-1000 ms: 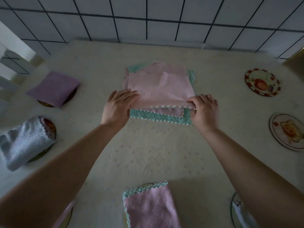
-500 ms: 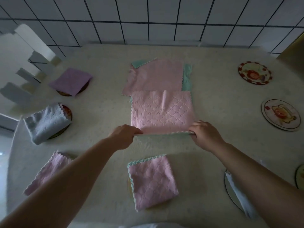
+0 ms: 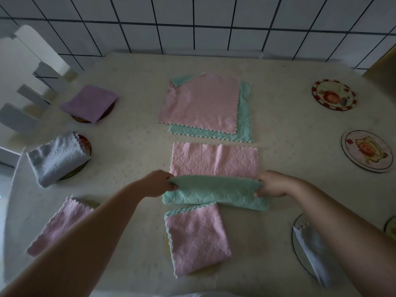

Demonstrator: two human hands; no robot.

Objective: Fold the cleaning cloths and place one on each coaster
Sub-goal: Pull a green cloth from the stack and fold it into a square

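Observation:
A pink-and-green cloth (image 3: pixel 215 161) lies in front of me, its near edge lifted and rolled over so the green underside (image 3: pixel 214 191) faces up. My left hand (image 3: pixel 158 184) pinches the left end of that fold and my right hand (image 3: pixel 273 185) pinches the right end. Beyond it, a flat stack of unfolded cloths (image 3: pixel 201 103) has pink on top and green beneath. Folded cloths rest on coasters: purple (image 3: pixel 89 102), grey-blue (image 3: pixel 54 157), pink (image 3: pixel 59 225) at the left, pink (image 3: pixel 197 237) near me, grey-blue (image 3: pixel 310 247) at the right.
Two bare round coasters with pictures sit at the right, one far (image 3: pixel 333 94) and one nearer (image 3: pixel 366 151). Another coaster's edge (image 3: pixel 391 228) shows at the right border. A white chair (image 3: pixel 27 67) stands at the table's left; a tiled wall runs behind.
I pulled the top pink cloth off the stack toward me and laid it down. Both hands have now lifted its near edge, turning the green side up.

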